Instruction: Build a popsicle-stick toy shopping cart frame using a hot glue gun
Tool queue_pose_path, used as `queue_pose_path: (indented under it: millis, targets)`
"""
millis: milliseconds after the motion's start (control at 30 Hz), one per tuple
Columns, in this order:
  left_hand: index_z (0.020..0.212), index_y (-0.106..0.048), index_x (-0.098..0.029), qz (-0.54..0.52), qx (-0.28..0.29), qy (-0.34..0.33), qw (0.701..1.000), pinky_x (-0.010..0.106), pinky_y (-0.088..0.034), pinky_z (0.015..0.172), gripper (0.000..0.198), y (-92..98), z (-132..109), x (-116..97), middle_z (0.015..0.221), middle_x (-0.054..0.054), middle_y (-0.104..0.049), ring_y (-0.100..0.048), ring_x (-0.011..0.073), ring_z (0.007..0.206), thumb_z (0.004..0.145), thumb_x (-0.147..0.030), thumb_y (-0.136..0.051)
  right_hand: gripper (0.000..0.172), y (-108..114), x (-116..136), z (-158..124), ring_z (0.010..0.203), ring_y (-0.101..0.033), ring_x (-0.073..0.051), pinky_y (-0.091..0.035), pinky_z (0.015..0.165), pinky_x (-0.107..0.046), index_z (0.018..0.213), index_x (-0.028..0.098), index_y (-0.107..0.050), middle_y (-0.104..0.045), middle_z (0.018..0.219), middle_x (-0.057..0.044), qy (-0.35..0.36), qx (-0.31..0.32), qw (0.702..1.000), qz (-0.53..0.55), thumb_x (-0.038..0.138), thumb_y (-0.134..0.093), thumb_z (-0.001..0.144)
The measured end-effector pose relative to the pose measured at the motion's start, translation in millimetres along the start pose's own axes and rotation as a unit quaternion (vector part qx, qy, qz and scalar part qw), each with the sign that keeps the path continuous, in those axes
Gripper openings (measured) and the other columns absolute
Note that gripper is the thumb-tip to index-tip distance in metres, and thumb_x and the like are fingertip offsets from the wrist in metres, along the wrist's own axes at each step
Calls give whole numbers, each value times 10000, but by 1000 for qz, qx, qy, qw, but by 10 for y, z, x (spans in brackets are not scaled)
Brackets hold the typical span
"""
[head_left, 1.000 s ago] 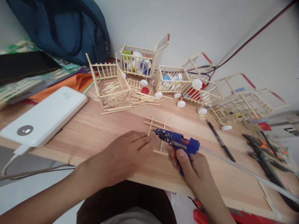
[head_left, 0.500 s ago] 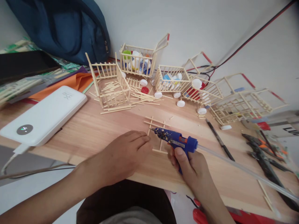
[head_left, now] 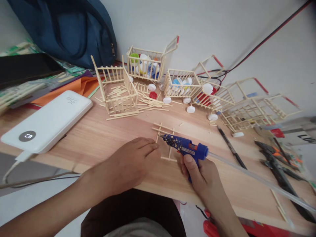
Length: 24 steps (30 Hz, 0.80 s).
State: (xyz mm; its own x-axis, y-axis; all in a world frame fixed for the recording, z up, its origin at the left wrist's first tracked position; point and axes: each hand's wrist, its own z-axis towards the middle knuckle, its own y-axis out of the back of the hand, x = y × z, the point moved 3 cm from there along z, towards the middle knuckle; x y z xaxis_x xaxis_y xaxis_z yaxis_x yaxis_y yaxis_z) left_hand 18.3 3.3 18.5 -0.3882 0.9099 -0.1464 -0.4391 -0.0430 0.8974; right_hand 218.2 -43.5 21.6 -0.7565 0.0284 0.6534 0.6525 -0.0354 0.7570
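My right hand (head_left: pixel 201 176) is wrapped around the grip of a blue glue gun (head_left: pixel 181 144), speckled with dark and gold bits near its nozzle. A long clear glue stick (head_left: pixel 249 172) runs out of the back of the gun to the right. The nozzle tip points left, at the left side of a small frame of thin wooden sticks (head_left: pixel 170 158) lying flat on the table. My left hand (head_left: pixel 137 163) has its fingers closed together at that frame's left stick; the fingertips partly hide it.
Along the wall stand several stick-built miniature carts (head_left: pixel 182 84) with white cap wheels. An unfinished-looking stick basket (head_left: pixel 118 89) stands among loose sticks (head_left: pixel 153 103). A white power bank (head_left: pixel 49 121) lies left, a pen (head_left: pixel 232 147) and pliers (head_left: pixel 278 164) right. A blue bag (head_left: pixel 66 29) sits behind.
Both hands, the glue gun and the stick frame stay almost where they were. The view shifts very slightly, and the power bank's round display shows a different pattern.
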Motion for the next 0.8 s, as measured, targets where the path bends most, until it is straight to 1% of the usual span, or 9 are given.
queue_pose_path:
  millis: [267, 367, 533, 800]
  targets:
    - [1044, -614, -94, 3, -1, -2, 1000, 357, -480, 1035, 211, -6, -1, 5, 1106, 121, -696, -623, 223, 1083, 868, -60, -501, 526, 1, -15, -14, 549, -535, -161, -392, 586, -266, 573, 232, -487, -519, 518, -3, 2, 5, 1000, -3, 530, -356, 987]
    - [1058, -608, -91, 3, -2, -1, 1000, 363, -479, 1036, 217, -10, -1, 6, 1112, 122, -693, -620, 226, 1089, 868, -62, -506, 525, -2, -15, -18, 564, -542, -163, -379, 572, -265, 572, 232, -485, -524, 529, -7, 2, 3, 1000, 2, 532, -360, 985]
    - [1056, -606, -91, 5, 0, -5, 1000, 365, -479, 1032, 216, -17, -7, 0, 1106, 132, -693, -621, 225, 1094, 864, -64, -511, 525, -1, -15, -14, 517, -505, -148, -346, 527, -264, 579, 228, -480, -517, 518, 2, -2, 5, 1000, 3, 537, -356, 985]
    - [1061, -611, -87, 1, 5, -3, 1000, 369, -483, 1027, 219, -18, -3, 6, 1102, 133, -694, -625, 227, 1089, 866, -67, -513, 513, 0, -14, -9, 532, -525, -148, -354, 525, -260, 607, 220, -487, -533, 538, 1, -7, 1, 1000, -2, 543, -350, 981]
